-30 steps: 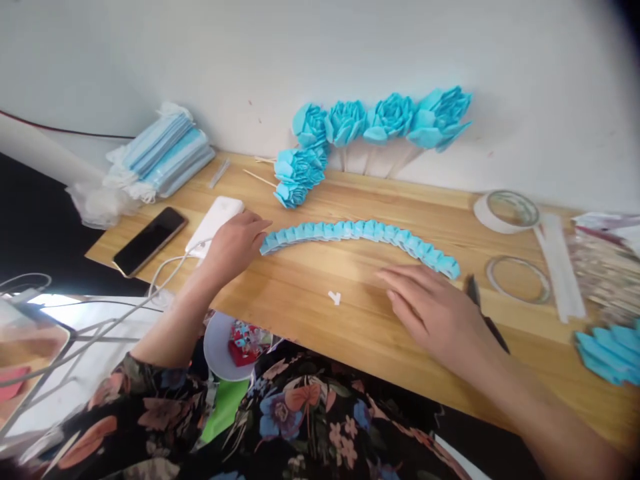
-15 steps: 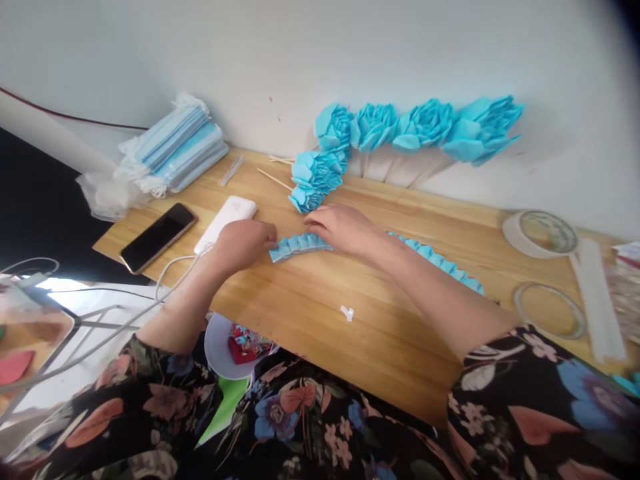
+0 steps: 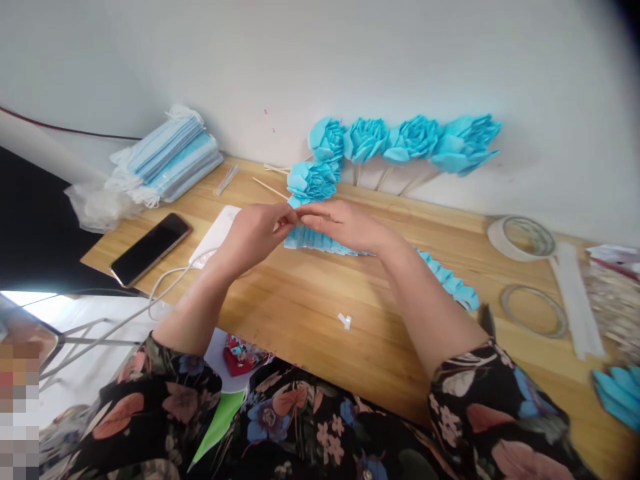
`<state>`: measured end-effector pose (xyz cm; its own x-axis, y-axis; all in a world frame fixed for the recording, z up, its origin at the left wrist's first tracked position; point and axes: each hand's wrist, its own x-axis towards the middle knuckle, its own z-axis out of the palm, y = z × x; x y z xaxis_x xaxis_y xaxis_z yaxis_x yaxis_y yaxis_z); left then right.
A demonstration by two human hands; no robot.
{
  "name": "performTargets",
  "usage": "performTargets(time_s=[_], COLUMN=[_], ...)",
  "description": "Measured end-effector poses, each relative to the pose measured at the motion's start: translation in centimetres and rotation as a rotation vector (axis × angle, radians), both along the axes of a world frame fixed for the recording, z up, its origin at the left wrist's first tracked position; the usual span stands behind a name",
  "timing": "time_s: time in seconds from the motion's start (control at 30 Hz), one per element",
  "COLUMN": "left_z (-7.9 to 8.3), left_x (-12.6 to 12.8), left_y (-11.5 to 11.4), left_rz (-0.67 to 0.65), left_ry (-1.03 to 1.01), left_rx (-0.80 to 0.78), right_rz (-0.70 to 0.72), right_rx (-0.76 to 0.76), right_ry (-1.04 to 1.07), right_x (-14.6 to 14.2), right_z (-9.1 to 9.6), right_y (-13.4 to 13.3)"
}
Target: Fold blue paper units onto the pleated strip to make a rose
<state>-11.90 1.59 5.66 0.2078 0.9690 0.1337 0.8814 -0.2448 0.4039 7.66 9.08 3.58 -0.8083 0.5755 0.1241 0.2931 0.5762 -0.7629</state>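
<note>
your left hand (image 3: 255,235) and right hand (image 3: 347,227) meet fingertip to fingertip over the middle of the worktop (image 3: 310,300), toward its far edge. each grip is closed to a fine pinch on the left end of the pleated blue strip (image 3: 320,241). that end is lifted off the wood, while the rest trails to the right and lies flat, ending near the right side of the worktop beside a clear ring (image 3: 534,310). the strip looks very light and soft, like thin folded cloth or paper, so it should weigh nothing in the hand but sag, twist and spring out of its pleats if handled loosely. it looks easy to crush, so the folded edge close to the end is the best place to take it, with fingertip pads only and not a full fist. as for containers, a clear wrapper at the far left corner holds a stack of face masks (image 3: 170,157), with crumpled plastic (image 3: 95,207) just beside it whose contents you cannot make out. below the near edge a round white dish (image 3: 220,343) holds something small and red. blue paper flowers (image 3: 400,137) lean against the wall along the far edge. a phone (image 3: 150,248) and a white power bank (image 3: 217,233) lie near your left hand.
</note>
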Motion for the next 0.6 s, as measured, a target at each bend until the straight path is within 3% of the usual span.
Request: performTargets(time_s=[0.23,0.37,0.47,0.6], left_z=[-1.5,-2.8,-3.7,-4.4], left_x=[1.6,2.0,1.9,1.7], left_y=[1.9,2.6,2.6,2.2], left_rz=[-0.015,0.011,0.083,0.052], left_ry=[-0.331,-0.551,-0.693,-0.765], left_rx=[0.151,0.202,0.126,-0.011], right_rz=[-0.072,-0.183,-0.281,-0.376], right_rx=[-0.087,-0.143,-0.138,-0.127], right_ry=[0.21,0.294,0.322,0.346], right_x=[0.2,-0.1,-0.1,0.1], right_z=[-0.6,-0.8,-0.7,-0.5], right_y=[0.8,1.0,0.9,0.6])
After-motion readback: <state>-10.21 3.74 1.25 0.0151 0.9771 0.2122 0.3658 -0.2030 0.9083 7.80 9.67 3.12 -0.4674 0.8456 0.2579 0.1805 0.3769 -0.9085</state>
